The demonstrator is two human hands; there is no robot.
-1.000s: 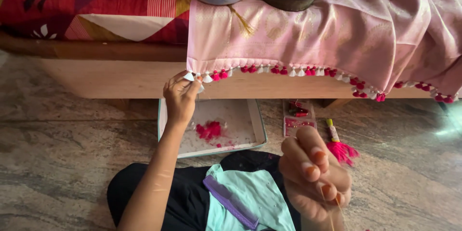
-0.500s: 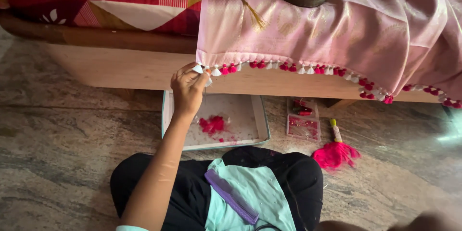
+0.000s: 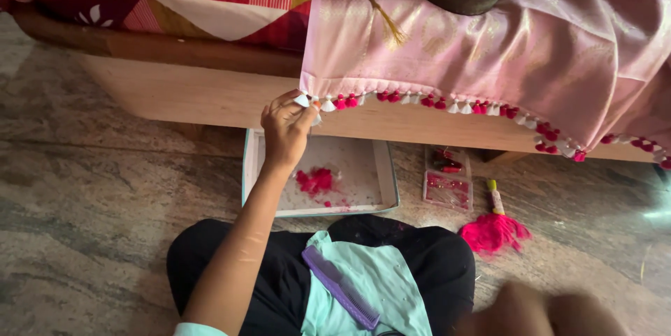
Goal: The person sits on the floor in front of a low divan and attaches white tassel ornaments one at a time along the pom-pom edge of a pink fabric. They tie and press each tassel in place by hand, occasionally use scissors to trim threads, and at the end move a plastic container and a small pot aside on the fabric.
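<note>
Skin-coloured blur fills the bottom right corner; that is the right hand (image 3: 542, 313), too blurry to tell how its fingers are set, and it sits lower and shows less than a second ago, when it was clear in the middle. A purple comb (image 3: 340, 287) lies on the person's lap. Past the knees, a shallow tray (image 3: 386, 175) on the floor holds pink thread bits, with a small clear box (image 3: 447, 189) and a pink thread bundle (image 3: 493, 231) beside it. Farther up, the left hand (image 3: 285, 130) stays raised, its fingers pinched on a white tassel (image 3: 302, 100) at the left corner of the pink cloth (image 3: 489, 49), which hangs over the wooden bed edge, as before.
</note>
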